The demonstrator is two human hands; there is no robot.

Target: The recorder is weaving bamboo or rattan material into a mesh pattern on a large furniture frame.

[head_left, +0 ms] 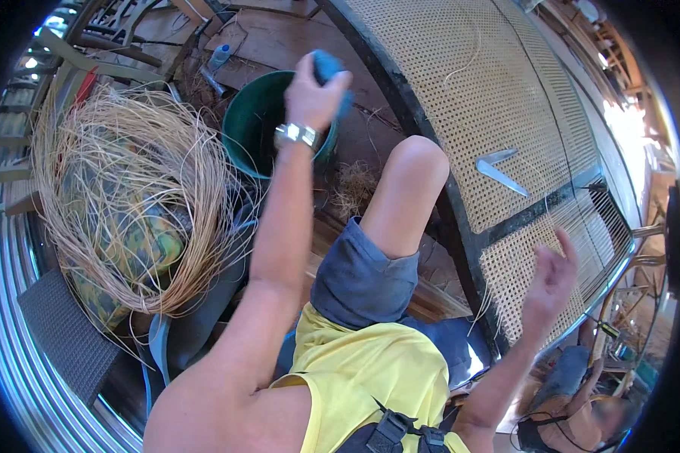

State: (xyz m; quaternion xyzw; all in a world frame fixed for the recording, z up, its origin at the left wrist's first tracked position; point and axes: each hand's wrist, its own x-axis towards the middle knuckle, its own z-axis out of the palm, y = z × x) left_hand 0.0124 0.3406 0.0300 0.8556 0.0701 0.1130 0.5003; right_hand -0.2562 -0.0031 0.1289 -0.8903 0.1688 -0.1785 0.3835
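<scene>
Clamping blurred teal item (327, 66) in left hand (315, 100) by green bucket (238, 134); holding right hand (549, 285) fingers-apart near cane panel (499, 121).

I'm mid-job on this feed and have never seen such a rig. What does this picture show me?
No machine here: these are a person's two bare hands. The one picture comes from a fisheye camera on their head, looking down, so straight edges bend. The left hand holds a blurred teal thing, perhaps a cloth, by the green bucket. The right hand, open, looks empty near the woven cane panel, where a V-shaped, metallic-looking piece lies. A coil of pale strands sits at left.
</scene>
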